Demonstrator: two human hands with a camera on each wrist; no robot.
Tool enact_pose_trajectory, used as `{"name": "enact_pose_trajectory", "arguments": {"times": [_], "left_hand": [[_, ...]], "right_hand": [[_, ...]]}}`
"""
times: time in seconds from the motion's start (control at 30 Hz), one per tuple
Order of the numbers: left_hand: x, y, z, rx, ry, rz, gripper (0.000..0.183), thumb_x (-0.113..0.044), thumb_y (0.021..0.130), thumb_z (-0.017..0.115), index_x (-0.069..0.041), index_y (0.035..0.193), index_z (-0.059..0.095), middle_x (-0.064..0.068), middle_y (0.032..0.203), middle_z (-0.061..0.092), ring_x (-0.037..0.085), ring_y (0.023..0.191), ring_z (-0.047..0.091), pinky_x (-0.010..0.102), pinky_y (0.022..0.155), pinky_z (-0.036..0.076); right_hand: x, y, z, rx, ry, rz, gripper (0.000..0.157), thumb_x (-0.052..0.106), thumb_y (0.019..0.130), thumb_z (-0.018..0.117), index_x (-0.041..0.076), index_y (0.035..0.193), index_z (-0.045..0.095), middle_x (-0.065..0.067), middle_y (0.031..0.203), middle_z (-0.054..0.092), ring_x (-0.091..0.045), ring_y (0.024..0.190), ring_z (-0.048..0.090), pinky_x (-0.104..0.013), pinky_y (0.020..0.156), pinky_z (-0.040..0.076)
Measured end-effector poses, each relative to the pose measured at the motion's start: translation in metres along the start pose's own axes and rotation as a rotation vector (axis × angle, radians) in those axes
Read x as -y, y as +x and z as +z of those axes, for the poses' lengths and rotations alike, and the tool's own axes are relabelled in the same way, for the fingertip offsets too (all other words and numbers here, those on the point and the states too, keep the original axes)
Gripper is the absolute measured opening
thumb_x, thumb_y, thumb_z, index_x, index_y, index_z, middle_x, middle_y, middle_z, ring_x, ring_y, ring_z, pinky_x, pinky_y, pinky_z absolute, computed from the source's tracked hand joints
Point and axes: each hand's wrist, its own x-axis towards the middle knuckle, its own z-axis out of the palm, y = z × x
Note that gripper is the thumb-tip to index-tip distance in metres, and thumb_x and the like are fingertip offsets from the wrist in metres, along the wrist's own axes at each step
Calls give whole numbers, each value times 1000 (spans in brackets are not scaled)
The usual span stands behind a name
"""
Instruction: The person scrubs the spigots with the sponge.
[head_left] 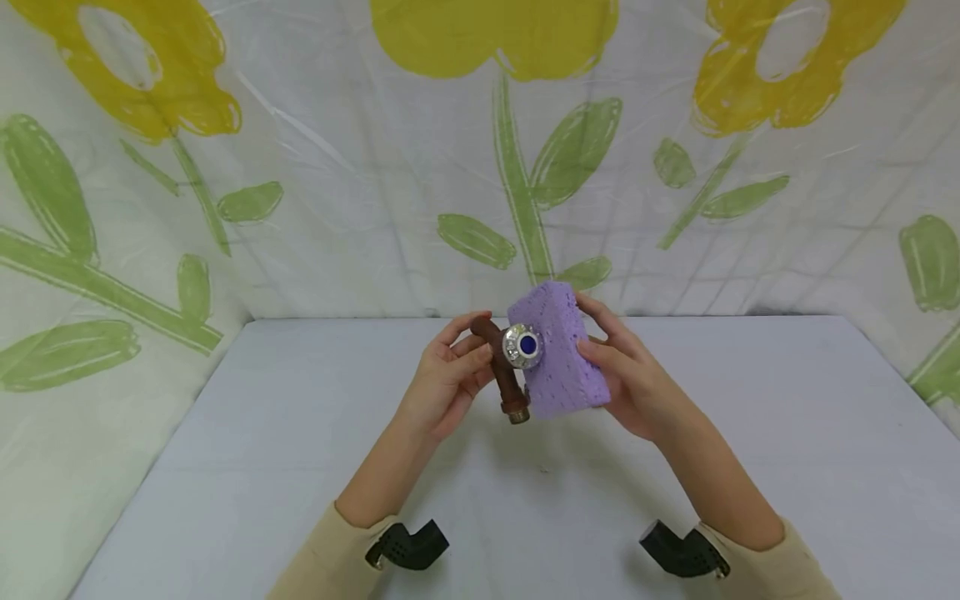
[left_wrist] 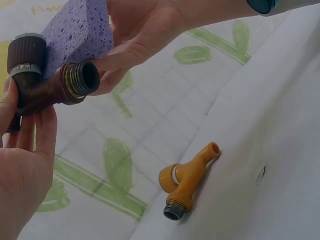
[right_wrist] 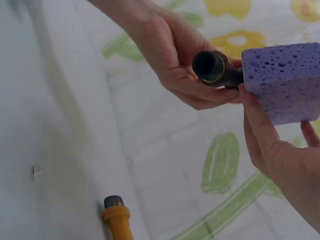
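Observation:
Above the table, my left hand (head_left: 453, 379) holds a brown tap (head_left: 504, 375) between thumb and fingers. The tap has a round knob with a silver ring and blue centre, and a threaded end that points down in the head view. My right hand (head_left: 633, 379) grips a purple porous sponge (head_left: 566, 362) by its edges, thumb on the near face. Sponge and tap knob overlap in the head view. From the left wrist, the tap's dark threaded opening (left_wrist: 90, 76) shows in front of the sponge (left_wrist: 82, 40).
An orange tap (left_wrist: 189, 177) with a threaded end lies on the white-covered table (head_left: 300, 433), seen in both wrist views. A pale sheet painted with yellow flowers and green leaves hangs behind the table. Black curved devices (head_left: 408, 546) are attached at both sleeve cuffs.

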Motion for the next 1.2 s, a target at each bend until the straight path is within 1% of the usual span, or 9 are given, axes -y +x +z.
{"name": "enact_pose_trajectory", "arguments": {"times": [0.13,0.2,0.27,0.37,0.5,0.67,0.8,0.97,1.2], "left_hand": [[-2,-1,1,32,21,-16,36,0,90,82,-14,121,68,0,94,73,11,84,71,26,80,61],[-3,-1,3,34,39,-18,36,9,93,72,-14,121,68,0,93,73,12,84,71,26,80,61],[-5,-2,6,23,58,-20,41,16,94,60,-14,122,68,-1,92,72,12,84,70,25,79,61],[-6,-2,7,7,90,-22,47,19,94,53,-12,126,66,-1,92,71,11,83,70,24,78,60],[-8,-2,5,23,114,-22,49,17,93,59,-12,133,63,-1,96,72,11,85,70,25,79,60],[-12,-3,3,61,184,-17,52,15,92,64,-14,134,63,-1,98,73,12,88,71,24,79,60],[-17,-3,2,74,243,14,54,19,89,63,-19,127,69,-2,95,73,12,86,69,23,78,59],[-22,-4,2,94,293,50,61,23,85,63,-25,121,74,-3,93,73,12,86,69,24,77,59],[-30,-6,-1,144,411,57,63,22,82,68,-27,121,76,-5,90,73,14,89,71,25,74,59]], "right_hand": [[0,0,1,-25,0,-11,52,14,110,46,28,159,37,-8,130,64,-20,102,72,-36,83,64],[1,0,0,-21,-14,-16,51,13,110,45,28,159,37,-7,130,64,-19,102,72,-36,83,64],[3,-1,-4,3,-39,-5,51,13,111,44,28,159,37,-7,131,63,-19,105,71,-35,84,63],[8,-4,-11,71,-95,46,50,13,110,43,31,157,41,-6,132,60,-18,104,70,-35,84,63],[16,-7,-16,136,-172,110,49,14,110,41,33,156,45,-7,131,59,-18,100,69,-34,82,62],[19,-7,-14,93,-193,127,46,20,111,40,32,155,47,-8,135,56,-20,102,67,-34,82,61],[22,-7,-13,82,-250,187,46,24,111,40,27,156,46,-8,135,57,-22,105,66,-35,82,61],[28,-9,-19,156,-312,265,46,25,112,40,22,157,45,-8,124,65,-20,94,70,-33,76,61],[30,-9,-21,195,-301,248,42,22,112,39,30,152,51,-7,124,64,-18,92,71,-32,75,61]]}}
